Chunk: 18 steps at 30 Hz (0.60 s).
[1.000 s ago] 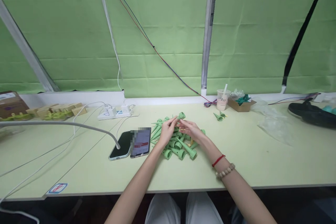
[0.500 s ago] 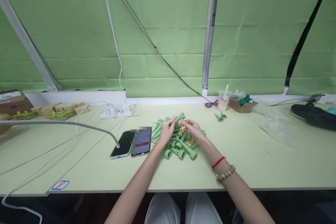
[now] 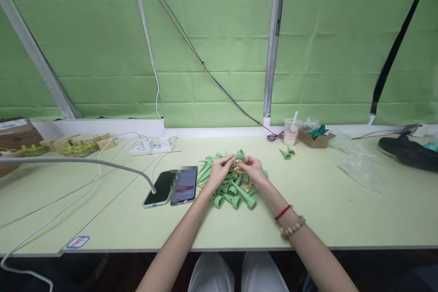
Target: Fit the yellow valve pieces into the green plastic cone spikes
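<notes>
My left hand (image 3: 219, 172) is closed around a small green plastic cone (image 3: 240, 154), its open round end facing up and to the right. My right hand (image 3: 252, 169) is beside that cone, thumb and fingers pinched together close to its rim; what they pinch is hidden. Beneath both hands lies a pile of similar green cones (image 3: 235, 200), many with hollow ends toward me. Small yellow pieces (image 3: 249, 187) show among the cones, partly covered by the right hand.
Two phones (image 3: 185, 186) lie left of the pile, near a white power strip (image 3: 137, 149) and cables. Behind to the right are two loose cones (image 3: 285, 154), a drink cup (image 3: 290, 134), a small cardboard box (image 3: 316, 141) and a plastic bag (image 3: 359, 173). A black shoe-like object (image 3: 407, 153) lies far right.
The held cone has shifted slightly right, its open end turned more toward me. My right fingers have closed in beside it, and the small yellow piece near them no longer shows clearly.
</notes>
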### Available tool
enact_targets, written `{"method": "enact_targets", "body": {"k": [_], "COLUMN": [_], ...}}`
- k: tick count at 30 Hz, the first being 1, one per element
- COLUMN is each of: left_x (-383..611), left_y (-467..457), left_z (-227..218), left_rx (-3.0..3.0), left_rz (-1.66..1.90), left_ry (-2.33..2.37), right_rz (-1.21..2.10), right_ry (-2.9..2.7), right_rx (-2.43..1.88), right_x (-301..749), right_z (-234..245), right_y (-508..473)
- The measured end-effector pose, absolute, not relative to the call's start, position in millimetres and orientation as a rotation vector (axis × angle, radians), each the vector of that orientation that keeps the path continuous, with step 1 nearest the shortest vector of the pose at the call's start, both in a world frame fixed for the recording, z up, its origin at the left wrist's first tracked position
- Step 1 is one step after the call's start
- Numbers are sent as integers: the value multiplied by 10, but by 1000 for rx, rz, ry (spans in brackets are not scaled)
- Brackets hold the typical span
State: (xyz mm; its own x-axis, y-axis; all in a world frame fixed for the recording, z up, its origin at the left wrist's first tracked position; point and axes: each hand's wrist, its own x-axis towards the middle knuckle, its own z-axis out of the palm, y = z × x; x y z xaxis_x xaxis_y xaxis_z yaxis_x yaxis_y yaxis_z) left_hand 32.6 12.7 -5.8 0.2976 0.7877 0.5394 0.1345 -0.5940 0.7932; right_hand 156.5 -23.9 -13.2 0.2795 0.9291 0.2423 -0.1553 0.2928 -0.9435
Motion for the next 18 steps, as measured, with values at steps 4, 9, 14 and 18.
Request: {"method": "enact_targets", "body": {"k": [4,9,14,18], "left_x": [348,325,277,258], "left_y": [80,120,177,213], "left_z": [-42,-28,-17,-34], "left_rx": [1991,1962,1982,2027], "left_rz": [1292,1335,1311,1258], "left_ry": [830,780,694,692], "right_rz": [381,920,1386,1562], "right_ry": [-1092,-1046,-945,-891], "right_rx": [-1127,-1044,-779,-704], "right_x": [1539,1569,1612,1671], "right_z": [-167,-157,-87,-80], "right_y": [-211,-207,-257,-279]}}
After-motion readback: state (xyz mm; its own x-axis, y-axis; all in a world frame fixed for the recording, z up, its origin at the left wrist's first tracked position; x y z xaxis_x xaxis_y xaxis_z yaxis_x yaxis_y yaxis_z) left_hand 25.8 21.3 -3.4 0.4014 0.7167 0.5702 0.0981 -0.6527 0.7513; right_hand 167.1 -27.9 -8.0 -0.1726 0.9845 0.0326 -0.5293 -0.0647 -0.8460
